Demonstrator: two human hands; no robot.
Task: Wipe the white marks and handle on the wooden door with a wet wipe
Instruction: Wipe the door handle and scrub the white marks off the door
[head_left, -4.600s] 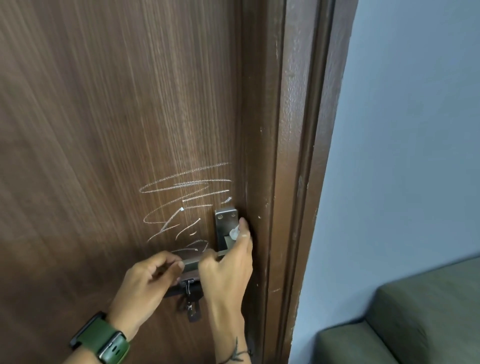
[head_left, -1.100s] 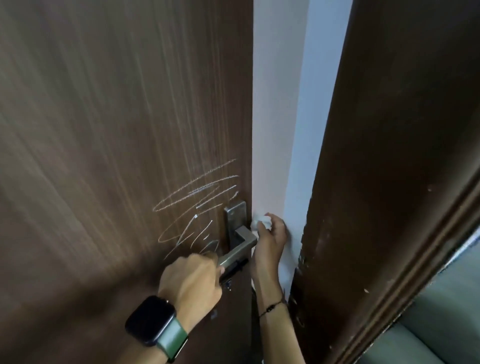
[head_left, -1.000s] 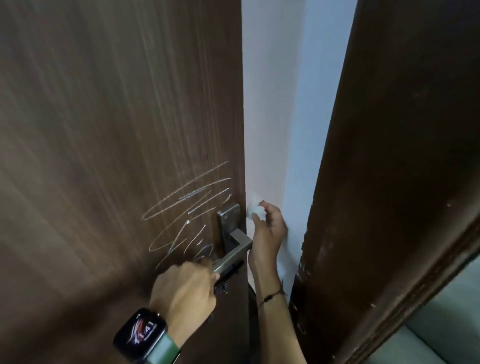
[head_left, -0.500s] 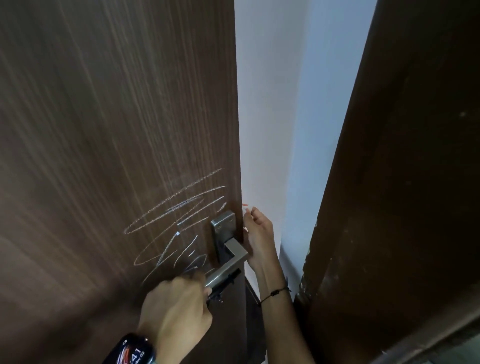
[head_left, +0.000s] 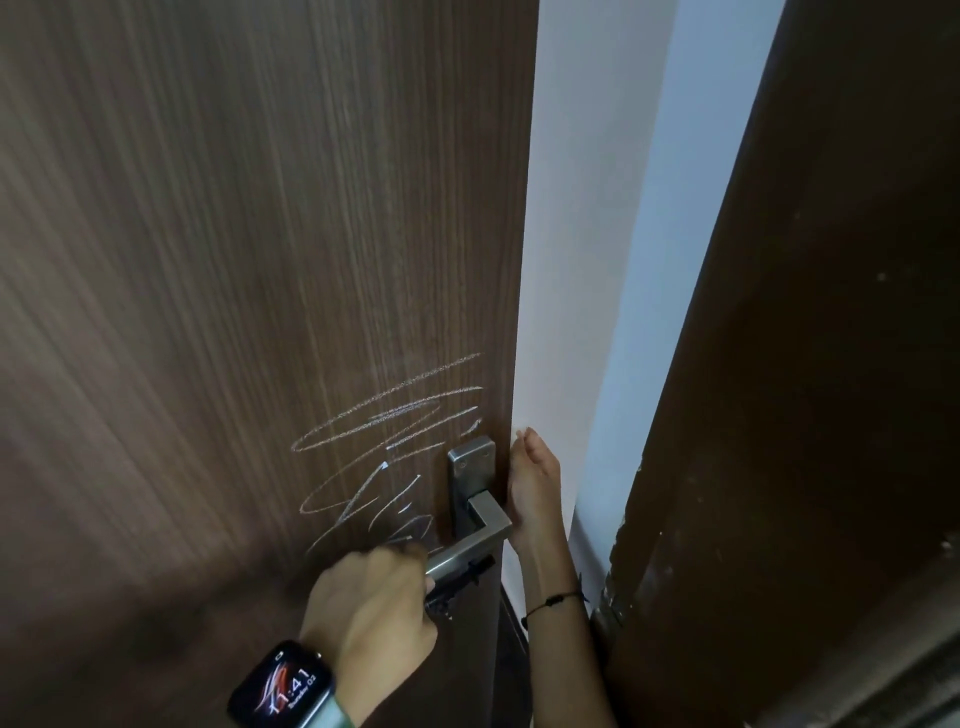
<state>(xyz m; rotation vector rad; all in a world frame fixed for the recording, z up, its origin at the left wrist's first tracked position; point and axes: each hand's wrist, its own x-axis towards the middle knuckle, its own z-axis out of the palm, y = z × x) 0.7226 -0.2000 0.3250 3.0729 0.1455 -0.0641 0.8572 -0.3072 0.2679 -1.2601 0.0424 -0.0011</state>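
A pale wall (head_left: 587, 260) shows beside the dark, scuffed door frame (head_left: 810, 415), perhaps chipped.

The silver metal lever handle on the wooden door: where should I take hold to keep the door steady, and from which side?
Grip the free end of the silver metal lever handle, where the left hand already wraps it, coming from the marked face of the brown wooden door. The bar juts out from its plate and runs leftward, leaving room for fingers behind; the right hand is at the door's edge.
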